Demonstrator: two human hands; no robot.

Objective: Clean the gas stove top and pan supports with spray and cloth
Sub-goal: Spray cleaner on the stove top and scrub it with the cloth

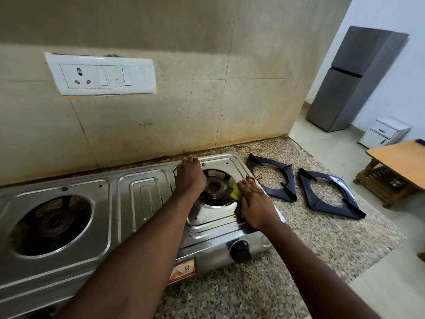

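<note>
A steel two-burner gas stove (138, 199) lies on a speckled granite counter. My left hand (189, 178) rests flat on the stove top just left of the right burner (215, 187), its fingers reaching the back edge. My right hand (253, 203) presses a yellow-green cloth (236, 191) onto the steel at the right rim of that burner; most of the cloth is hidden under the palm. Two black pan supports (273, 180) (331, 195) lie on the counter to the right of the stove. No spray bottle is in view.
The left burner (55, 223) sits bare. A black knob (240, 250) sticks out of the stove's front. A white switchboard (101, 74) is on the tiled wall. Beyond the counter's right end stand a grey fridge (347, 81), a small white cabinet (384, 132) and a wooden table (400, 160).
</note>
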